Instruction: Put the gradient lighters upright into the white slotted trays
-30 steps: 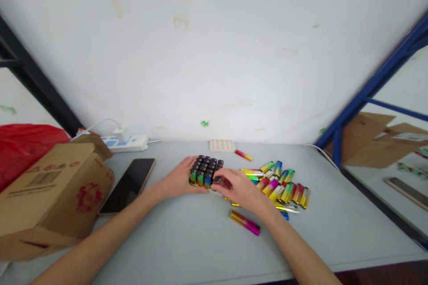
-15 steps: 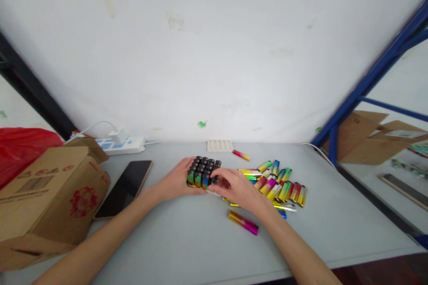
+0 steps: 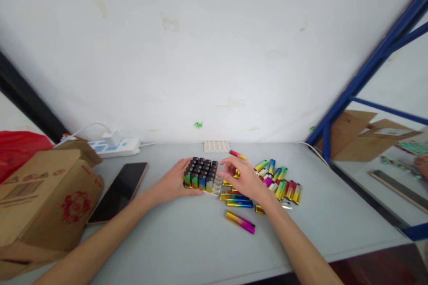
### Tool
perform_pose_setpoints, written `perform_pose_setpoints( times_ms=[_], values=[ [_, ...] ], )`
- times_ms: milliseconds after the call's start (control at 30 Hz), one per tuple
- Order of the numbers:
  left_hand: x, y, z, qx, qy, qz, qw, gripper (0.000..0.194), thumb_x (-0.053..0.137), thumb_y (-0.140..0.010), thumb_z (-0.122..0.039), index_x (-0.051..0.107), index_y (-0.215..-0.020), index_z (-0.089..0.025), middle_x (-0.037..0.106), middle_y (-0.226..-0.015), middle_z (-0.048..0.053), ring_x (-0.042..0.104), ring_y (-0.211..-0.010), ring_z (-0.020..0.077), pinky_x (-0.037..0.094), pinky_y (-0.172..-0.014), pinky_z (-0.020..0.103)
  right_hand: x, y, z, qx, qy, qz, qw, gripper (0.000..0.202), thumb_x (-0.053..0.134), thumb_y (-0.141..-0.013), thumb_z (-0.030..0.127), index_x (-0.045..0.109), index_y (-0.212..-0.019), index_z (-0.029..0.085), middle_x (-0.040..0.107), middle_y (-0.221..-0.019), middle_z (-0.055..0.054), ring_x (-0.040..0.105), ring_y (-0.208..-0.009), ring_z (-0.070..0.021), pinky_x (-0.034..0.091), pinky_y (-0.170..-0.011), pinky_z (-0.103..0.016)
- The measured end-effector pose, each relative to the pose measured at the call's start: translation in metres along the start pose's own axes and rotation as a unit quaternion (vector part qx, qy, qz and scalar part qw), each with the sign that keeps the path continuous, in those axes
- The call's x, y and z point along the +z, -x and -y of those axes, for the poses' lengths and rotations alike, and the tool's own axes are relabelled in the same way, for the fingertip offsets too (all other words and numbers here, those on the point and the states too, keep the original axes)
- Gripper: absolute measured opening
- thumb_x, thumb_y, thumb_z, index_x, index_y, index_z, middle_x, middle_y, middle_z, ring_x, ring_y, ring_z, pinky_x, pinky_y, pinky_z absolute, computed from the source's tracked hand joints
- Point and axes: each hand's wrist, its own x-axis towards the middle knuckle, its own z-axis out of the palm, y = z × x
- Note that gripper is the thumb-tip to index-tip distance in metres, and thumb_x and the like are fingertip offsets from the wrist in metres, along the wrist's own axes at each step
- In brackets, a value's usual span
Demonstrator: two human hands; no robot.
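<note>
The left hand (image 3: 175, 181) gripped upright, glossy lighters (image 3: 202, 181) in a white socketed tray (image 3: 217, 186) on the smooth desk (image 3: 167, 242); the right hand (image 3: 244, 179), part-open and empty, hovered between its bare right edge and loose lighters (image 3: 281, 187).

This looks like a small workshop or packing station, with a grey counter (image 3: 160, 240) set against a scuffed white wall (image 3: 214, 53), blue metal framing (image 3: 361, 78) at the right, cardboard boxes (image 3: 43, 191) on both sides, and many loose metallic-coloured lighters (image 3: 282, 189) beside an upright, tightly packed batch.
</note>
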Motion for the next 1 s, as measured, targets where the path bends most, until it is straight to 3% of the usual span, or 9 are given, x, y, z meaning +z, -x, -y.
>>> perform_pose_setpoints(
  times_ms=[167, 333, 467, 600, 800, 1000],
  values=[
    [0.001, -0.001, 0.003, 0.009, -0.019, -0.003, 1.000, 0.091, 0.099, -0.070, -0.052, 0.065, -0.149, -0.020, 0.068, -0.151, 0.014, 0.062, -0.142, 0.0373, 0.048, -0.127, 0.051, -0.002, -0.002, -0.003, 0.000, 0.056, -0.012, 0.998, 0.022, 0.056, -0.114, 0.041, 0.069, -0.121, 0.024, 0.074, -0.099, -0.004, 0.070, -0.089, -0.0203, 0.056, -0.086, -0.034],
    [0.002, -0.002, 0.006, 0.009, -0.025, 0.005, 1.000, 0.089, 0.097, -0.072, -0.055, 0.066, -0.148, -0.022, 0.067, -0.153, 0.014, 0.062, -0.143, 0.0370, 0.045, -0.129, 0.051, -0.030, 0.001, -0.041, 0.046, 0.179, -0.091, 0.979, 0.022, 0.054, -0.112, 0.035, 0.071, -0.118, 0.023, 0.072, -0.113, -0.011, 0.069, -0.106, -0.0272, 0.055, -0.102, -0.043],
    [0.001, -0.002, 0.004, -0.003, -0.025, 0.011, 1.000, 0.085, 0.096, -0.070, -0.055, 0.068, -0.144, -0.022, 0.067, -0.153, 0.014, 0.062, -0.144, 0.0400, 0.044, -0.130, 0.052, -0.064, 0.013, -0.074, 0.217, 0.319, -0.153, 0.910, 0.028, 0.058, -0.106, 0.032, 0.072, -0.127, 0.018, 0.065, -0.131, -0.020, 0.061, -0.124, -0.0365, 0.051, -0.109, -0.053],
    [0.001, -0.003, 0.006, -0.010, -0.018, -0.011, 1.000, 0.089, 0.095, -0.067, -0.054, 0.066, -0.145, -0.022, 0.070, -0.150, 0.014, 0.066, -0.138, 0.0407, 0.049, -0.126, 0.052, -0.098, 0.029, -0.090, 0.376, 0.348, -0.188, 0.838, 0.033, 0.057, -0.107, 0.032, 0.071, -0.133, 0.017, 0.061, -0.138, -0.023, 0.057, -0.130, -0.0387, 0.050, -0.107, -0.052],
    [0.000, -0.005, 0.004, 0.004, -0.019, -0.017, 1.000, 0.085, 0.091, -0.067, -0.054, 0.067, -0.142, -0.022, 0.073, -0.145, 0.013, 0.069, -0.132, 0.0400, 0.052, -0.122, 0.051, -0.131, 0.051, -0.107, 0.459, 0.333, -0.165, 0.807, 0.034, 0.057, -0.107, 0.035, 0.071, -0.134, 0.020, 0.069, -0.135, -0.019, 0.066, -0.126, -0.0326, 0.051, -0.105, -0.043],
    [-0.002, -0.005, 0.002, 0.001, -0.022, -0.018, 1.000, 0.084, 0.090, -0.070, -0.057, 0.068, -0.142, -0.021, 0.073, -0.144, 0.013, 0.070, -0.131, 0.0402, 0.054, -0.122, 0.052, -0.139, 0.070, -0.122, 0.509, 0.310, -0.127, 0.793, 0.029, 0.071, -0.098, 0.038, 0.078, -0.117, 0.017, 0.081, -0.110, -0.016, 0.075, -0.109, -0.0299, 0.054, -0.094, -0.037]
  ],
)
